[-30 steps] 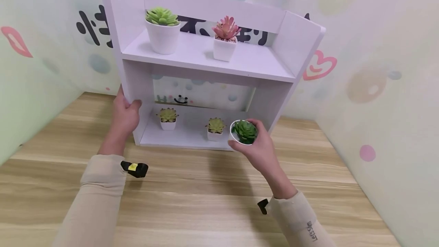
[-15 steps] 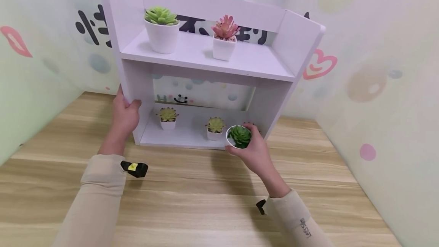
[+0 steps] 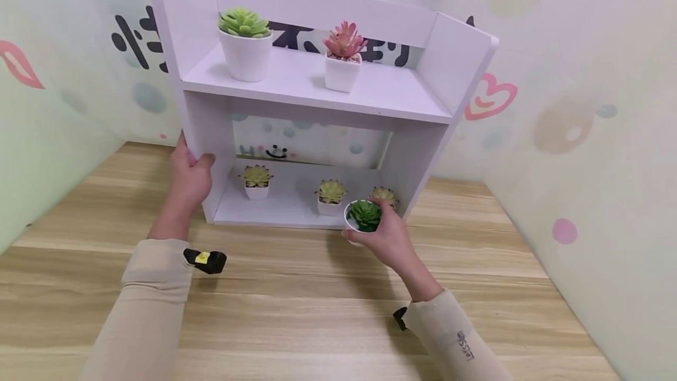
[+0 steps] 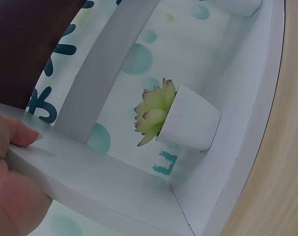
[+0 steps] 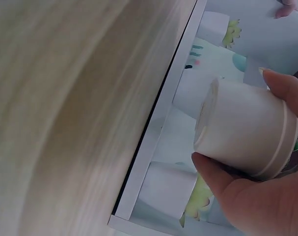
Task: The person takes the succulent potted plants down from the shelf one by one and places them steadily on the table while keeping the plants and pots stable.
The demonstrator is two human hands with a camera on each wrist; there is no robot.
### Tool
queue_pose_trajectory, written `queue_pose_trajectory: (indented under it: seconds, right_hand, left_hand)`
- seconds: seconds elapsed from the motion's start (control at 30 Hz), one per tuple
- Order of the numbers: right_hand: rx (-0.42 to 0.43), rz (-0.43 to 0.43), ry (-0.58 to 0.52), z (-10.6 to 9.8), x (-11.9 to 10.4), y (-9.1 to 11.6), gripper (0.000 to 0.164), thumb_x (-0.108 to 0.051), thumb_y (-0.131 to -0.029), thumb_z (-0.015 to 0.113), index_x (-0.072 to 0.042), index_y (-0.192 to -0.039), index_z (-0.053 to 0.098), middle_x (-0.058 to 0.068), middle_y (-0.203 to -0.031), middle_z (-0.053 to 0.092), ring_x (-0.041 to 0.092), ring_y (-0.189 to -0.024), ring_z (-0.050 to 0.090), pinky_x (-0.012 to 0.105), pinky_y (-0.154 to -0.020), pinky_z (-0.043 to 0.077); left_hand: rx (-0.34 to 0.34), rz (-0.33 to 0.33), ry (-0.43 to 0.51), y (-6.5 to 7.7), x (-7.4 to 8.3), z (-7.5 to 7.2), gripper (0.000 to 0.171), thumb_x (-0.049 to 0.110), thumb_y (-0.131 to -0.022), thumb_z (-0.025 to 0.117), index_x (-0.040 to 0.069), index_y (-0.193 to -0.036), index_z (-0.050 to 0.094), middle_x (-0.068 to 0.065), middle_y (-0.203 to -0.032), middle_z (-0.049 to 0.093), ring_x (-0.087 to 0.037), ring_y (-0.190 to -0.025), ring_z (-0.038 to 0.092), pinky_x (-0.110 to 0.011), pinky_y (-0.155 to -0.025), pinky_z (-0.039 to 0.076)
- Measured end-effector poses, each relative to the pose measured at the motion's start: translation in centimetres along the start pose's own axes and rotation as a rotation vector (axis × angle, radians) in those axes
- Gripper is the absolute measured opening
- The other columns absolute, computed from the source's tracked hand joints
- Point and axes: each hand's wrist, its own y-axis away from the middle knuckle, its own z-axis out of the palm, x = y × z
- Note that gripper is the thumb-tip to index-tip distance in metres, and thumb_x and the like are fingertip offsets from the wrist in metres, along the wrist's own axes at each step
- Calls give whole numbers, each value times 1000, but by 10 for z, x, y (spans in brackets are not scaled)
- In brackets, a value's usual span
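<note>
My right hand (image 3: 388,239) grips a round white pot with a dark green succulent (image 3: 365,215), thumb on one side and fingers on the other. It is in front of the lower shelf's front edge, and the right wrist view shows the pot's (image 5: 249,129) underside rim. With the left hand (image 3: 189,180) I hold the left side panel of a white two-tier shelf (image 3: 296,78), thumb on its inner face. Three small square-potted succulents stand on the lower tier: one at the left (image 3: 257,184), one in the middle (image 3: 330,196) and one at the right (image 3: 385,194), partly hidden behind my right hand.
On the upper tier stand a bright green succulent in a white round pot (image 3: 245,52) and a pink succulent in a square pot (image 3: 344,57). The shelf rests on a wood-grain table (image 3: 296,298), with a decorated wall (image 3: 550,99) behind and beside it.
My right hand has moved left and nearer me with the dark green succulent, away from the shelf's right end. The small succulent at the right has come into view. My left hand stays put.
</note>
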Motion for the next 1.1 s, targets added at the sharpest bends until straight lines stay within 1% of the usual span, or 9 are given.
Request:
queue_pose_trajectory:
  seconds: [0.17,0.27,0.47,0.77,1.1]
  right_hand:
    - [3,-33,23,1,4,-2,88,-29,-71,91,-6,-143,47,16,-133,63,33,-121,61,50,-104,50]
    - [1,-33,27,1,7,-3,89,-29,-71,92,-6,-144,47,16,-133,63,33,-122,60,51,-104,50]
    - [-24,7,54,1,10,-4,90,-27,-72,90,-4,-146,43,18,-135,61,34,-123,60,51,-105,50]
    - [-73,49,88,0,10,-3,89,-25,-73,90,-3,-145,43,21,-136,60,35,-124,59,51,-106,49]
    - [-113,77,98,2,12,-5,91,-24,-75,89,-2,-147,39,23,-138,58,36,-126,58,51,-107,49]
  left_hand:
    - [14,2,9,1,0,1,60,-4,-96,39,3,-155,29,-21,-152,45,-34,-142,41,-53,-122,33]
    - [19,7,7,1,-1,1,59,-4,-96,39,2,-154,31,-21,-151,47,-33,-141,42,-52,-121,33]
    - [17,8,3,0,-1,2,58,-3,-96,39,3,-154,31,-20,-152,47,-32,-141,43,-52,-121,33]
    - [14,-1,-25,0,1,2,58,-1,-97,38,4,-155,29,-21,-154,45,-33,-142,41,-53,-122,32]
    - [21,-9,-7,0,0,2,59,-2,-97,38,4,-155,30,-20,-153,46,-31,-141,42,-51,-122,32]
